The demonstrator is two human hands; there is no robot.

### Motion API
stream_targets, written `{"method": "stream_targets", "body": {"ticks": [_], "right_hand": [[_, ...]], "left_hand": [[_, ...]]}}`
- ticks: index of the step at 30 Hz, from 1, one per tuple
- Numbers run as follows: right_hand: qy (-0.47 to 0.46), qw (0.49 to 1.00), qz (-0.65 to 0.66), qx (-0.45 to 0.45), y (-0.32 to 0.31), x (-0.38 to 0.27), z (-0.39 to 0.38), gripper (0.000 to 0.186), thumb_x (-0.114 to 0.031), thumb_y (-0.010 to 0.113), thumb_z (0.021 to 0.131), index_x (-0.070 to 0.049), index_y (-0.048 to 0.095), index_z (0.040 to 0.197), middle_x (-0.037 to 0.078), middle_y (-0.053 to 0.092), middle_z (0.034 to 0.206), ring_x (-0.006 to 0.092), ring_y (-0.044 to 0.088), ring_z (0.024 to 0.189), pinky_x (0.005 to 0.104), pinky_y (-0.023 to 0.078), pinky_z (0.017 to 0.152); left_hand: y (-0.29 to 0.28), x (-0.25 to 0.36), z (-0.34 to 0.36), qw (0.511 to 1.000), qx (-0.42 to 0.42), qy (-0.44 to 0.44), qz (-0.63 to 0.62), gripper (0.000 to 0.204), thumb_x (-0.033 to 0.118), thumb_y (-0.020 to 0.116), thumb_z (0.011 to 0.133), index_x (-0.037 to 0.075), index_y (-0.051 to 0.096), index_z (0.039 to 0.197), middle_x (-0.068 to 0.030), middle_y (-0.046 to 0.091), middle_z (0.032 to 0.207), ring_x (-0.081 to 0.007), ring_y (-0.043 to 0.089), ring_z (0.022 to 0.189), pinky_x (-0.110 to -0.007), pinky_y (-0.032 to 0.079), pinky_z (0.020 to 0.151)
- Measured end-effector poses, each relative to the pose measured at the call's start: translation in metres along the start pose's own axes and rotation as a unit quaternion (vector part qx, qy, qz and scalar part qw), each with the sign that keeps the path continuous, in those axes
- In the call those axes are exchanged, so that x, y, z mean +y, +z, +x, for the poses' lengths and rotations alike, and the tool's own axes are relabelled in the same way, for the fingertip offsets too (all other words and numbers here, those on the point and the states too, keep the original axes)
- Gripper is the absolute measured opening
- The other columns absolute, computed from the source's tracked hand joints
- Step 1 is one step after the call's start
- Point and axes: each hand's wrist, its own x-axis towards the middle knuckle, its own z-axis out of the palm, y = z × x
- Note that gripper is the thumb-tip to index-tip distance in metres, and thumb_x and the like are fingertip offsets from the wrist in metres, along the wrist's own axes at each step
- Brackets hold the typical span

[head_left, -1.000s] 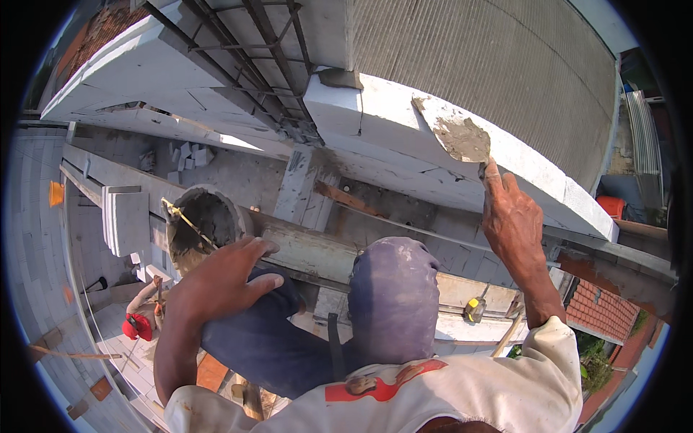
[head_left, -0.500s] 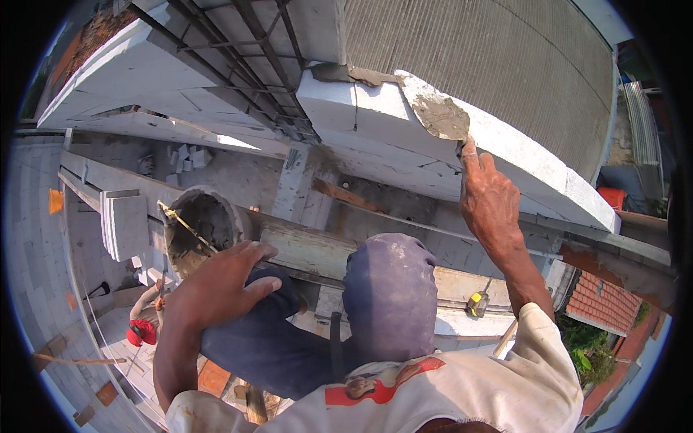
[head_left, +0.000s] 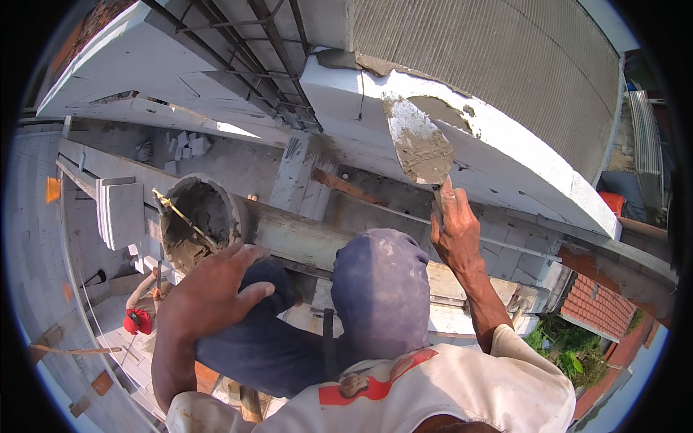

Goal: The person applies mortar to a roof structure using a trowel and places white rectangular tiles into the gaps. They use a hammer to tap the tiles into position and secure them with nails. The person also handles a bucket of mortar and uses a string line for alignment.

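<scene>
In my right hand (head_left: pixel 457 229) is a trowel (head_left: pixel 421 144), its fingers closed round the handle. Wet grey mortar coats much of the blade, which hangs just in front of the white block wall (head_left: pixel 534 162). On the wall's top edge, close to the blade, lies a patch of mortar (head_left: pixel 442 111). More mortar (head_left: pixel 338 59) sits at the left end of that edge. My left hand (head_left: pixel 206 292) rests on my raised knee, holding nothing, thumb apart from the fingers. Beside it stands a round bucket (head_left: pixel 240 211) with mortar inside and a yellowish cord or handle across its mouth.
Bare steel rebar (head_left: pixel 263 58) rises left of the wall, and a grey ribbed slab (head_left: pixel 491 50) lies behind it. White blocks (head_left: pixel 121 214) stand stacked left of the bucket. A wooden plank (head_left: pixel 296 242) runs beneath me. Far below, a person in a red cap (head_left: pixel 137 321) works.
My right hand has drawn the trowel off the wall's top edge, down and to the left. A mortar patch now shows on that edge. My left hand stays on the knee.
</scene>
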Motion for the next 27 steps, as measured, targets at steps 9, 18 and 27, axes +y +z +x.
{"method": "stream_targets", "body": {"ticks": [9,18,27], "right_hand": [[-0.071,0.933,0.119,-0.332,0.011,-0.056,0.121,0.039,-0.021,0.067,0.092,0.004,0.059,0.120,0.023,0.064,0.092,0.0351,0.063,0.085,0.0502,0.051,0.080],[-0.413,0.792,0.077,-0.443,0.088,-0.239,0.175,0.038,-0.026,0.066,0.099,0.002,0.061,0.123,0.023,0.071,0.100,0.0431,0.070,0.090,0.0526,0.055,0.082],[-0.545,0.790,-0.074,-0.269,0.203,-0.319,0.185,0.016,-0.011,0.062,0.091,-0.005,0.077,0.091,0.015,0.074,0.085,0.0298,0.077,0.080,0.0397,0.061,0.066]], "left_hand": [[0.014,-0.006,-0.032,1.000,-0.006,-0.015,-0.026,0.050,0.034,0.067,0.098,0.004,0.058,0.137,-0.0162,0.064,0.126,-0.0370,0.062,0.121,-0.047,0.050,0.102],[0.058,-0.020,-0.081,0.998,0.014,-0.027,-0.047,0.049,0.032,0.064,0.100,0.001,0.055,0.136,-0.0178,0.061,0.122,-0.0372,0.063,0.117,-0.047,0.050,0.100],[0.085,-0.019,-0.108,0.992,0.047,-0.046,-0.107,0.050,0.034,0.060,0.103,0.000,0.052,0.138,-0.0190,0.059,0.127,-0.0379,0.061,0.119,-0.047,0.048,0.105]]}}
